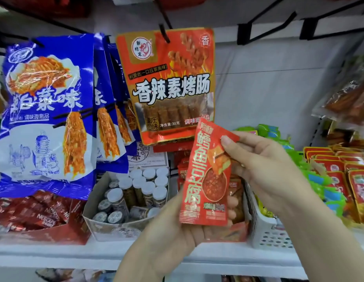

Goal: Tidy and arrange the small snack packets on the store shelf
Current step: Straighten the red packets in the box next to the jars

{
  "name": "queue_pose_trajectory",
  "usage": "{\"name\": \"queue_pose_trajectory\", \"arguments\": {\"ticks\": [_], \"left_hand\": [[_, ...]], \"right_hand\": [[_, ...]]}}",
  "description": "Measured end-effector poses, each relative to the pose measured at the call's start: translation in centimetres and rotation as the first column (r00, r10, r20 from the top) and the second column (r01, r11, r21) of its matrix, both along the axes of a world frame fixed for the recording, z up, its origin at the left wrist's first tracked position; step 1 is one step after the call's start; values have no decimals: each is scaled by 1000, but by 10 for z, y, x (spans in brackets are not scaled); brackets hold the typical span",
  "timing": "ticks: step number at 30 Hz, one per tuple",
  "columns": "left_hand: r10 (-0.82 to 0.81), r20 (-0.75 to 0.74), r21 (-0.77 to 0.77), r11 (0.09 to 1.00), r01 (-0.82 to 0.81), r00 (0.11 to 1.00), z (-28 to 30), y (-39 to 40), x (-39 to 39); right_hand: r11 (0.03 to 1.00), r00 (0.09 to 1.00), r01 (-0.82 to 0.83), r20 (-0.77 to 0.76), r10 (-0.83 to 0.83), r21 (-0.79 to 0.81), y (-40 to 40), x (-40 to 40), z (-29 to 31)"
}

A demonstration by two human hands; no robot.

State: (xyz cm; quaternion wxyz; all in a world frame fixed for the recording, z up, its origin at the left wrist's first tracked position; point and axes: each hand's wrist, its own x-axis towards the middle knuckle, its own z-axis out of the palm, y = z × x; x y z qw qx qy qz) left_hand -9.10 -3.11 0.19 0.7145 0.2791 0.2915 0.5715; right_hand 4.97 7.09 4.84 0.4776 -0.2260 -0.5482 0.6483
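white shelf (55, 251) crowded with snacks, hung bags above. a red packet (205, 176) is held over the shelf's front edge, in front of a red box (234, 234). right hand (264, 169) pinches its top corner, thumb in front; left hand (177, 237) cups its bottom end, fingers curled behind. long axis near upright, top tilted slightly right, print facing out. it looks light, soft, slick foil; hold by the sealed ends.

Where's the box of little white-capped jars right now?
In the head view, the box of jars sits on the shelf left of centre, below the blue packets, between the Nescafe sachets and the red packet both hands hold.
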Motion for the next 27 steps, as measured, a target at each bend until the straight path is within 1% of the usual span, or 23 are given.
{"name": "queue_pose_trajectory", "arguments": {"ticks": [2, 3, 4, 5, 6, 7, 9, 11, 12, 15, 17, 19, 21, 27], "left_hand": [[-45, 100, 2, 999, 45, 994, -2, -1, 0], [-37, 132, 3, 999, 37, 991, -1, -1, 1], [5, 130, -10, 1000, -4, 991, -1, -1, 0], [84, 77, -30, 996, -82, 993, 0, 0, -1], [181, -19, -45, 982, -181, 983, 2, 1, -2], [284, -119, -41, 956, -290, 952, 2, 3, -4], [471, -273, 15, 874, -485, 839, 2, 5, -9], [581, -350, 87, 801, -592, 735, 2, 6, -11], [610, -360, 102, 778, -620, 706, 2, 6, -11], [651, -354, 118, 743, -658, 672, 3, 5, -12], [656, -353, 126, 740, -661, 667, 3, 5, -13], [638, -353, 119, 756, -643, 684, 2, 4, -14], [608, -345, 104, 782, -614, 715, 1, 3, -15], [557, -318, 78, 822, -564, 767, 3, 2, -17]], "right_hand": [[1000, 1000, -25, -9, 25, -4, -2, -5, -2], [1000, 1000, -19, -8, 19, -10, -3, -7, -4], [1000, 1000, -6, 9, 6, -9, -3, -8, -4], [1000, 999, 3, 37, -3, -3, -2, -8, -4], [1000, 998, -4, 64, 3, 1, -1, -7, -3], [999, 997, -29, 75, 30, -13, -1, -6, -2], [994, 993, -93, 67, 97, -64, -1, -3, 1], [991, 988, -117, 93, 123, -67, -1, -2, 2], [993, 988, -106, 110, 112, -57, -2, -3, 1], [997, 992, -65, 108, 69, -47, -3, -7, -1], [999, 992, -33, 118, 33, -6, -2, -7, -4], [999, 990, 23, 138, -26, 25, -1, -8, -7], [999, 989, 52, 137, -53, 9, 1, -8, -10], [998, 993, 44, 115, -39, -35, 4, -6, -13]]}}
